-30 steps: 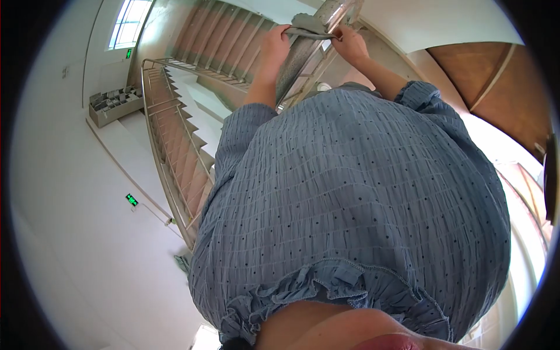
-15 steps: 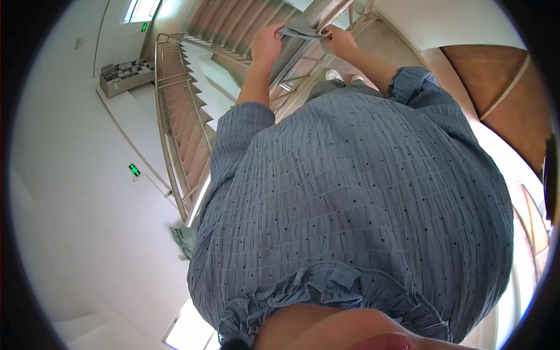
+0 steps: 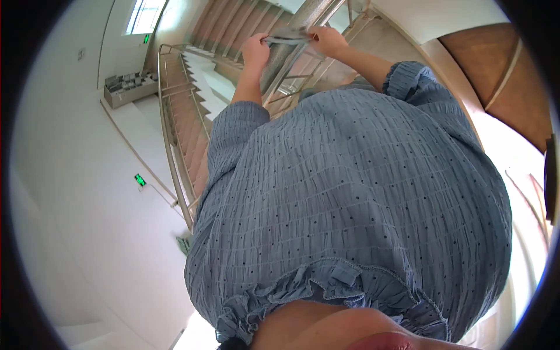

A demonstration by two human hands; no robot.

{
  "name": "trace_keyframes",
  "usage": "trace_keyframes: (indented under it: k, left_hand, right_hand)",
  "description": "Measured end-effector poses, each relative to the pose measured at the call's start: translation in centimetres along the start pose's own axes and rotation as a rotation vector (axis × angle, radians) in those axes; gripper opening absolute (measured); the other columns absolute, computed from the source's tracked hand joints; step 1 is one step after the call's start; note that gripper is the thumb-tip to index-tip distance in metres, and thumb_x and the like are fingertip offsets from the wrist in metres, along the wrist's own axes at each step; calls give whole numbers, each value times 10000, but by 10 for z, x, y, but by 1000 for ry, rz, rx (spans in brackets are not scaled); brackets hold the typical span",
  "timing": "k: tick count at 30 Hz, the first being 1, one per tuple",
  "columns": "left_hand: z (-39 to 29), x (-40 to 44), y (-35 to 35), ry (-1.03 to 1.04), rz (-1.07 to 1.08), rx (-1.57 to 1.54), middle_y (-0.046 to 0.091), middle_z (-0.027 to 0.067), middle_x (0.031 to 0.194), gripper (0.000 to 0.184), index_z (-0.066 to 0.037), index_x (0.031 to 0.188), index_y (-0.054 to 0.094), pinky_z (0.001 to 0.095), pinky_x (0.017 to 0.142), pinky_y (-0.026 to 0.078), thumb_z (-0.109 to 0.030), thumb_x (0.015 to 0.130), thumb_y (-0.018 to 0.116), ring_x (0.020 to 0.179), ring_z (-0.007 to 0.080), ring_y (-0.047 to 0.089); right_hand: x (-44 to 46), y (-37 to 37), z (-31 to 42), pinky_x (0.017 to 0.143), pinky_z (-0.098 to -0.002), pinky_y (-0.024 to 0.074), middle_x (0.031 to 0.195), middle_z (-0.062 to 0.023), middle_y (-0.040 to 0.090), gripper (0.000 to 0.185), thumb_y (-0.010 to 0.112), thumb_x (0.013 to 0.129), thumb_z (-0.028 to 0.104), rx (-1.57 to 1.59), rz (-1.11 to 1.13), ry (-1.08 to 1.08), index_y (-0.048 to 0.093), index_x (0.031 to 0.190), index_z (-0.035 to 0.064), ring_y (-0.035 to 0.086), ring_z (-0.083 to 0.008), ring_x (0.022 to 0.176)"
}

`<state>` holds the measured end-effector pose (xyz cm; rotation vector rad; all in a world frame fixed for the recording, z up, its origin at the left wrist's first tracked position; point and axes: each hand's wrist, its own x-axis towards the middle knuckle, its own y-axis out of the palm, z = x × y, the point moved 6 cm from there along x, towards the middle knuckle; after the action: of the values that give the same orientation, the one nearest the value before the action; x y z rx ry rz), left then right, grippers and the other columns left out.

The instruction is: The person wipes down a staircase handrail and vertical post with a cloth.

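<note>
A grey cloth (image 3: 287,36) is stretched between my two hands, over a thick metal handrail (image 3: 279,65) at the top of the view. My left hand (image 3: 255,50) is closed on the cloth's left end, to the left of the rail. On the right side, my right hand (image 3: 328,41) pinches the other end. The middle of the cloth is blurred, and I cannot tell whether it touches the rail. Both forearms reach forward from blue-grey sleeves.
Stairs (image 3: 224,26) lie beyond the rail, and a second railed flight (image 3: 178,116) runs down the left. A grey box of items (image 3: 131,93) stands by the white wall. A green cloth (image 3: 184,245) shows near my left side. Brown panels (image 3: 484,64) curve at the right.
Both hands have shifted a little left with the cloth, which is now pulled flatter and blurred. The whole view has tilted slightly, and my shoes are no longer visible.
</note>
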<state>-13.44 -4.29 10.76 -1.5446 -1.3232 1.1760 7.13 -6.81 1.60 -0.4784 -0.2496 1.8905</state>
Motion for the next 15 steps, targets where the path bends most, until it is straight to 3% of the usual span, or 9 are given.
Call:
trace_keyframes:
  k: [5,7,9,11,15]
  left_hand:
    - [-19,22,29,12,27,-107,682,177,975,274,-65,1002,710,420,818,500,-65,808,516,934,351,644]
    - [-5,17,40,-26,76,-104,683,176,983,285,-61,1003,710,413,822,501,-56,799,511,941,346,645]
    - [8,6,55,-90,287,-94,681,185,994,311,-48,1021,706,394,815,498,-39,788,500,948,327,652]
    - [3,3,65,-96,318,-162,681,191,989,323,-47,1033,703,385,808,496,-36,786,495,945,319,657]
    - [-43,27,88,-163,337,-427,681,206,967,333,-41,1050,698,374,794,490,-28,793,488,938,309,664]
  right_hand:
    - [-17,-42,-2,779,-422,523,924,-135,693,288,635,779,249,-8,-154,101,649,1025,99,655,-337,878]
    - [-30,-27,3,772,-423,523,909,-132,694,281,635,783,258,23,-119,13,653,1013,98,656,-337,859]
    - [-37,-27,4,770,-424,523,908,-127,694,277,630,786,260,17,-85,-12,656,1012,101,655,-338,858]
    - [-43,-34,4,768,-425,522,908,-123,695,273,625,789,261,10,-59,-34,658,1010,105,654,-339,858]
    - [-38,-88,-23,751,-421,521,889,-122,692,254,626,799,232,-39,-325,59,659,1009,95,655,-328,841]
